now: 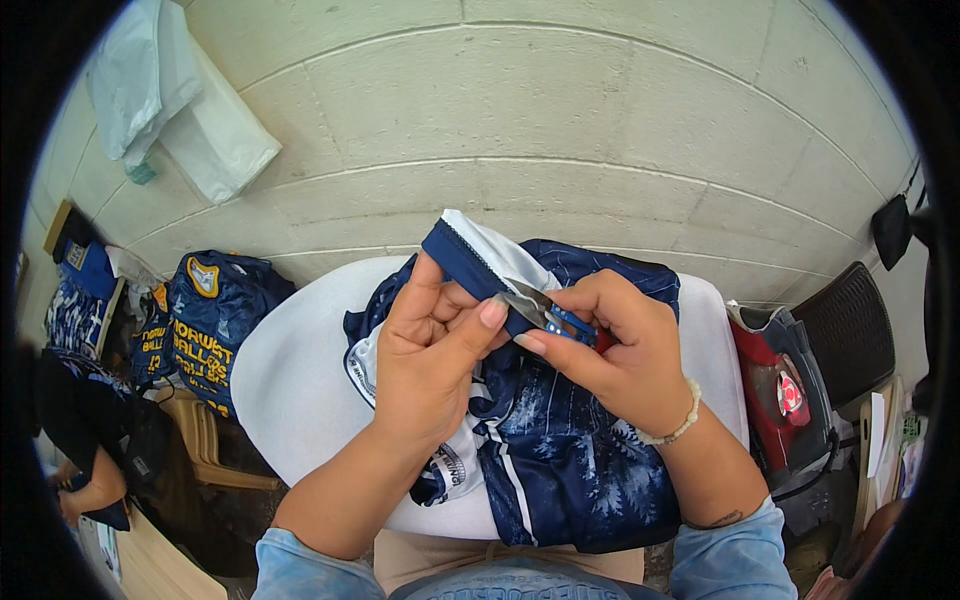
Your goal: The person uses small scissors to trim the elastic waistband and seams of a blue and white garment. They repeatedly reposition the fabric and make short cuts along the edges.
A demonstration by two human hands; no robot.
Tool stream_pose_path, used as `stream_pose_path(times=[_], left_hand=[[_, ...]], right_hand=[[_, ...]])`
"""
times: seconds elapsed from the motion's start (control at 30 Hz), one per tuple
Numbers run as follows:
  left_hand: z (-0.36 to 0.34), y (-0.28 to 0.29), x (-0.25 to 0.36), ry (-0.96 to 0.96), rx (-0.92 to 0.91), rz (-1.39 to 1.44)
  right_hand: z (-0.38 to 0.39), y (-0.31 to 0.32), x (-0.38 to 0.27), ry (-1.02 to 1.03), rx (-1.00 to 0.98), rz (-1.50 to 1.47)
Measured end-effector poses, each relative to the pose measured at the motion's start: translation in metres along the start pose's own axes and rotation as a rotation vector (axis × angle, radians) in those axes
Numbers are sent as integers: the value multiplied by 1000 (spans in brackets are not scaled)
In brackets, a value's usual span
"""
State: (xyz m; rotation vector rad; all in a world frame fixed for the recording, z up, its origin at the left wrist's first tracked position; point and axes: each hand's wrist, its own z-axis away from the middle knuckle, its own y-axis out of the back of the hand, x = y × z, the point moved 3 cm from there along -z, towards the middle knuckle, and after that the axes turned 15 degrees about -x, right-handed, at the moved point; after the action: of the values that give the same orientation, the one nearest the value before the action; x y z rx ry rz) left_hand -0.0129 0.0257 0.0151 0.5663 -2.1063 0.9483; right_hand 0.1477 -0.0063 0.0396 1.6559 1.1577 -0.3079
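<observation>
My left hand (425,375) pinches the navy waistband or hem (455,258) of a garment, holding it up with its white inner side (492,245) folded over. In my right hand (635,350) is a pair of small thread snips (566,324) with blue handles. Their metal blades lie against the band's edge beside my left thumb; whether they touch a thread is too small to tell. The rest of the navy garment (590,460), patterned with pale tree shapes and white stripes, spreads below both hands. A white printed part (462,462) shows under my left wrist.
The garment lies on a white-covered surface (290,370) with a rounded left end, against a block wall. At the left are navy jerseys (205,320), a tan plastic chair (205,445) and another person's arm (98,490). A red and grey bag-like object (775,390) stands right.
</observation>
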Motion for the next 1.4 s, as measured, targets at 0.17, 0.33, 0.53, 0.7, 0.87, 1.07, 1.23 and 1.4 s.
stream_pose_path(times=[0.17,0.33,0.53,0.7,0.87,1.07,1.23,1.4], left_hand=[[-1,1,-1,20,-5,-9],[-2,0,0,37,49,31],[-2,2,-1,32,73,55],[-5,11,0,34,148,87],[-3,11,0,16,145,41],[-2,12,0,20,173,55],[-2,12,-2,20,167,75],[-1,10,-1,38,151,42]], right_hand=[[-2,0,5,26,14,35],[-2,-8,16,-92,-24,-288],[-5,-9,20,-67,-107,-312],[-5,-5,24,-131,-242,-340],[-3,-7,22,-18,-101,-322],[-1,-3,23,-27,-159,-221],[-1,-2,18,-30,-132,-160],[0,-2,10,-26,-78,-96]])
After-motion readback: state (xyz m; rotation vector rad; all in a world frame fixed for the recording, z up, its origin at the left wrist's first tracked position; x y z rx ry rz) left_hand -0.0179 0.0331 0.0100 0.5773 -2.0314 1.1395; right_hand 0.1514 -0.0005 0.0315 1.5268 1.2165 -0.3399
